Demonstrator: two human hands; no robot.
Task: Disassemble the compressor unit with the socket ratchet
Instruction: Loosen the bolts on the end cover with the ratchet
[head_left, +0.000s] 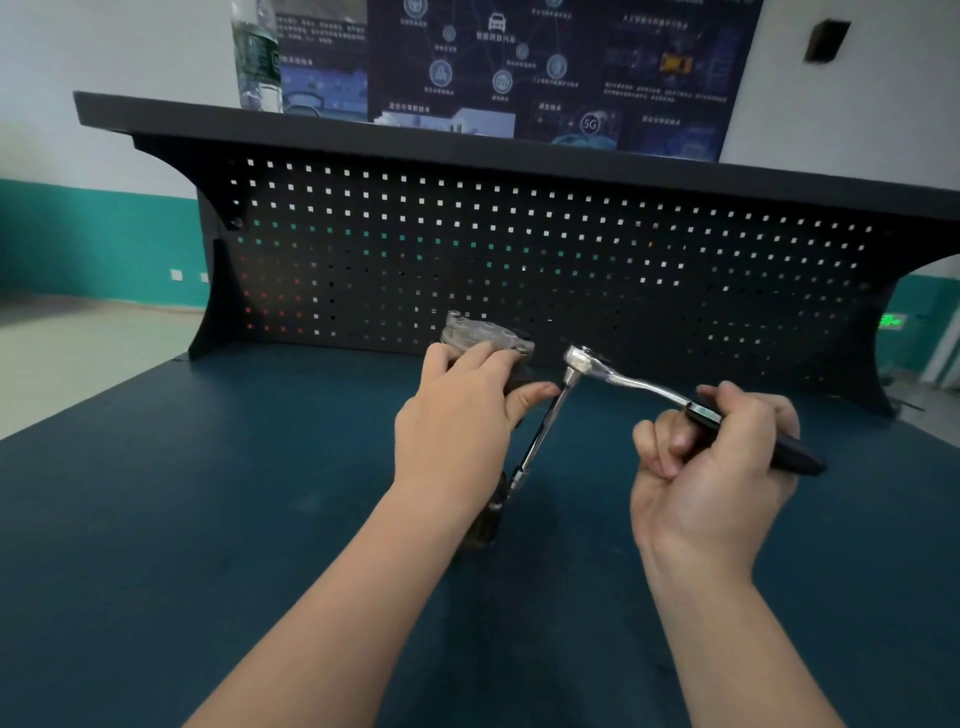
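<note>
The compressor unit is a grey metal body standing on the dark blue-green workbench, mostly covered by my left hand, which grips it from above. My right hand is closed around the black handle of the chrome socket ratchet. The ratchet head sits to the right of the compressor's top. A long extension bar runs from the head down and left to the unit's lower part, partly hidden behind my left wrist.
A black pegboard back panel with a shelf on top rises just behind the compressor. A plastic water bottle stands on the shelf at the left. A poster hangs on the wall behind.
</note>
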